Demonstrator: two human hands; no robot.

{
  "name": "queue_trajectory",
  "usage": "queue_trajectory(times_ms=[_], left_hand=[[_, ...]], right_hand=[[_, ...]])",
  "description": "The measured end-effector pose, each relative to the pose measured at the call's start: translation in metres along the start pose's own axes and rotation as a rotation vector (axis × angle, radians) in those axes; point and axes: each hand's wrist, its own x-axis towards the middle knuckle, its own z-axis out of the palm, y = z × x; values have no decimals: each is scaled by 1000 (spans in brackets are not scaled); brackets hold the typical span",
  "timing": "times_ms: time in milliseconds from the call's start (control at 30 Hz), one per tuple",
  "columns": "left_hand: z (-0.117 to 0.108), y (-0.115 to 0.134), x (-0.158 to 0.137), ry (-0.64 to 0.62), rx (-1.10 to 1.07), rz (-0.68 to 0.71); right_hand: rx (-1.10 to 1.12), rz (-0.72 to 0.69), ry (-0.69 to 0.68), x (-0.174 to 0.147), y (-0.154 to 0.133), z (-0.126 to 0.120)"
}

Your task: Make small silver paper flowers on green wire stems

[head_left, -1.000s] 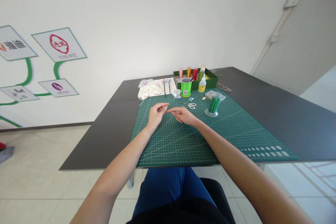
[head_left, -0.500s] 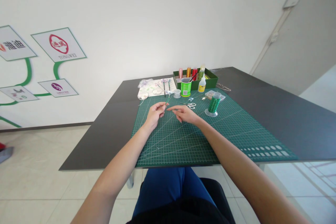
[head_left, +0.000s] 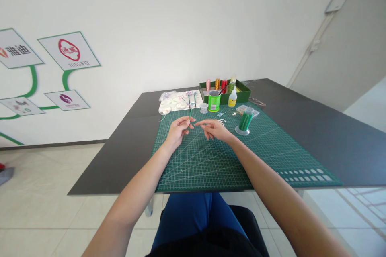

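My left hand (head_left: 178, 129), fingertips pinched together, holds a thin green flower stem (head_left: 190, 113) upright above the cutting mat. Small pale petals (head_left: 192, 105) show at its top, though their detail is too fine to make out. Just to the right is my right hand (head_left: 214, 129), its index finger stretched toward the left fingertips and the other fingers curled in. Whether a fine thread runs between the hands cannot be seen. Behind the right hand lie white-handled scissors (head_left: 222, 121), partly hidden. A spool of green thread (head_left: 246, 119) stands upright to the right.
The green cutting mat (head_left: 208, 164) covers the table's middle. At the back are a green box (head_left: 243, 95) of thread spools, a green can (head_left: 214, 102), a glue bottle (head_left: 232, 98), a small clear tub (head_left: 204, 108) and white paper (head_left: 175, 102) with finished stems. Pliers (head_left: 257, 102) lie right.
The stem in my left hand now stands more upright, its top shifted slightly left. My right hand has moved a little to the right and covers more of the scissors.
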Motion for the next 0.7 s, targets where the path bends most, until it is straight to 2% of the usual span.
queue_trajectory(times_ms=[200,400,533,700], left_hand=[[-1,0,0,1,-11,9],[-3,-1,2,42,-35,11],[-2,0,1,60,-41,15],[-1,1,0,68,-47,8]], right_hand=[[87,34,49,0,-2,1],[78,-36,186,3,2,-3],[-64,-166,374,1,2,-3],[-402,-364,604,-3,-16,-8]])
